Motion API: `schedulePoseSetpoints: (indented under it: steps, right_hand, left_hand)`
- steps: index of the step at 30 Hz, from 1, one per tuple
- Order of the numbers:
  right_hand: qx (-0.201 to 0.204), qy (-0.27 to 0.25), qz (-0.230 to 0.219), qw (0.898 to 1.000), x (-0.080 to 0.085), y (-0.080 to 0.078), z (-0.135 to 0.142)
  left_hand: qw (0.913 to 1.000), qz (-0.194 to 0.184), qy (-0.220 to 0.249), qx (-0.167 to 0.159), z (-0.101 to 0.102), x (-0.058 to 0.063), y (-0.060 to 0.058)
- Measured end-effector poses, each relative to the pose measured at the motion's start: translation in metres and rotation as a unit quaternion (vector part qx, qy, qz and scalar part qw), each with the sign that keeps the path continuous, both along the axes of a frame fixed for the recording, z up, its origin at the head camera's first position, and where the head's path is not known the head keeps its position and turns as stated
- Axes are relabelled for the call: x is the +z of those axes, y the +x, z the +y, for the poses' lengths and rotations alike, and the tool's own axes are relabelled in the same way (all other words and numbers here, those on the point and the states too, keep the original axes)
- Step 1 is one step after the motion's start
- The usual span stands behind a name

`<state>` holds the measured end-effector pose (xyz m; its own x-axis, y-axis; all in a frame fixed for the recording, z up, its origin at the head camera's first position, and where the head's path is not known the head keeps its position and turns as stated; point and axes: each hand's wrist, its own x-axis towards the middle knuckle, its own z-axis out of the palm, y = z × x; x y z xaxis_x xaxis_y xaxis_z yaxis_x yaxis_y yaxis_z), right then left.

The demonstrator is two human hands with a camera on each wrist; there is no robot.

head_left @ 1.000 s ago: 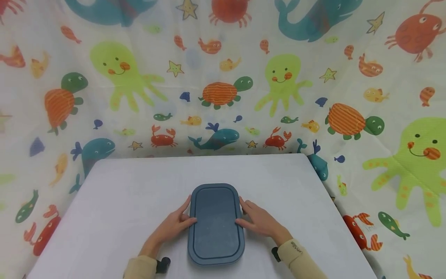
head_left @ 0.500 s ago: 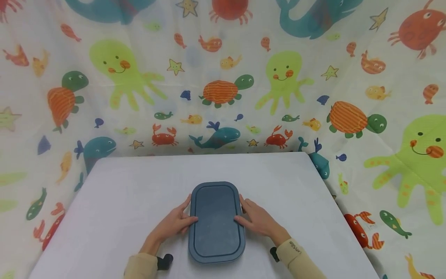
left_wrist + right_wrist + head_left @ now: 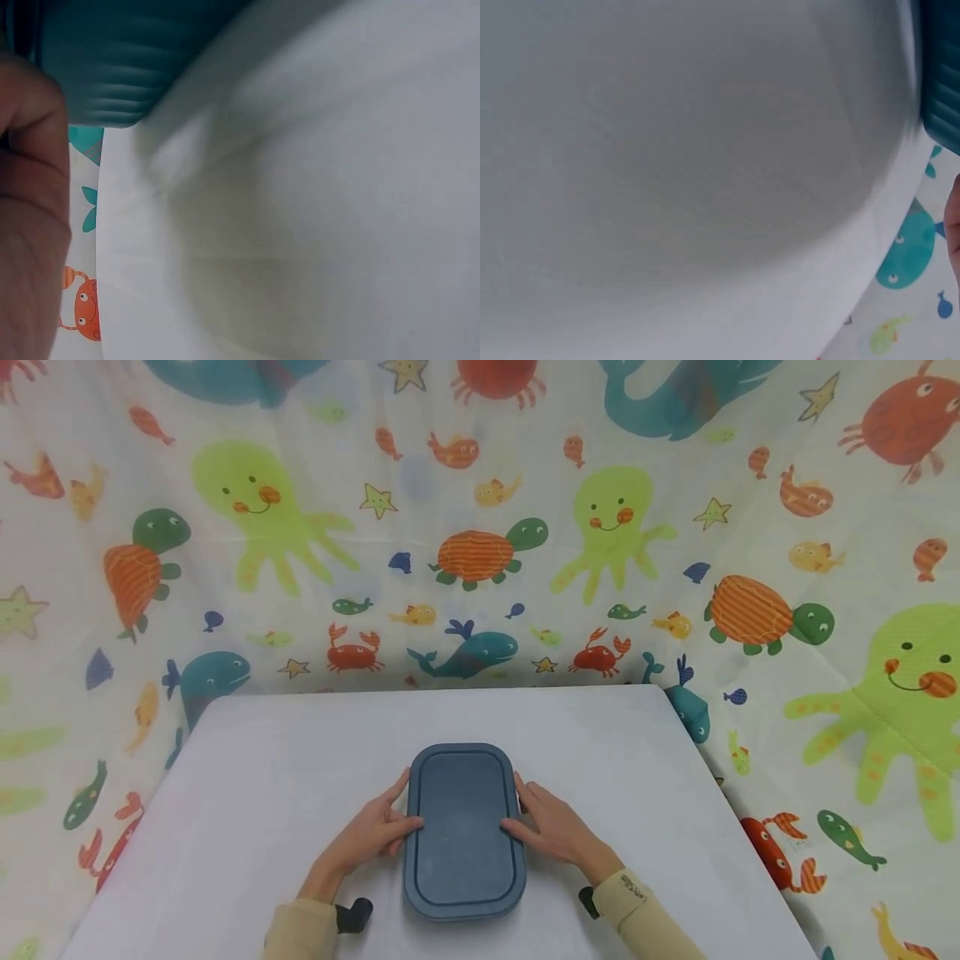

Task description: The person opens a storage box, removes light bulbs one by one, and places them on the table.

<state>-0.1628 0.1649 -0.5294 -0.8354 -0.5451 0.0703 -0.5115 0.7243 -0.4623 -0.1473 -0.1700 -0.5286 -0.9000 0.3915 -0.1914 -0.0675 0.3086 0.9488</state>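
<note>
A blue-grey rectangular lidded container [image 3: 465, 835] with rounded corners is in the middle of the head view, its long side pointing away from me. My left hand [image 3: 369, 833] holds its left side, thumb over the lid's edge and fingers along the wall. On the opposite side my right hand [image 3: 557, 828] grips it the same way, thumb on the lid. The lid looks closed all round. The ridged side wall of the container [image 3: 112, 67] shows in the left wrist view beside part of my left hand [image 3: 30, 202]. Its underside and contents are hidden.
A white-covered table [image 3: 300, 760] lies under the container, with its far edge just beyond. Behind and at both sides hangs a curtain [image 3: 465, 468] printed with sea animals. Each wrist carries a small black device [image 3: 354, 916] near the beige cuff.
The container, with both hands on it, has shifted very slightly up in the head view, a little more than the table edge has. The grip of both hands looks the same.
</note>
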Motion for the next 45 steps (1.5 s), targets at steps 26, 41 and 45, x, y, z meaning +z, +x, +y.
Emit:
schedulePoseSetpoints:
  steps: [26,41,45]
  right_hand:
    - [0.044,0.032,0.039,0.998,0.048,-0.046,-0.079]
    - [0.079,0.059,0.025,0.995,0.046,-0.055,-0.143]
    - [0.079,0.08,0.037,0.993,0.046,-0.052,-0.16]
  left_hand:
    - [0.9945,-0.023,0.046,0.091,-0.066,0.016,0.001]
    - [0.992,-0.033,-0.002,0.122,-0.122,0.016,0.012]
    - [0.9912,-0.043,-0.005,0.125,-0.137,0.016,0.016]
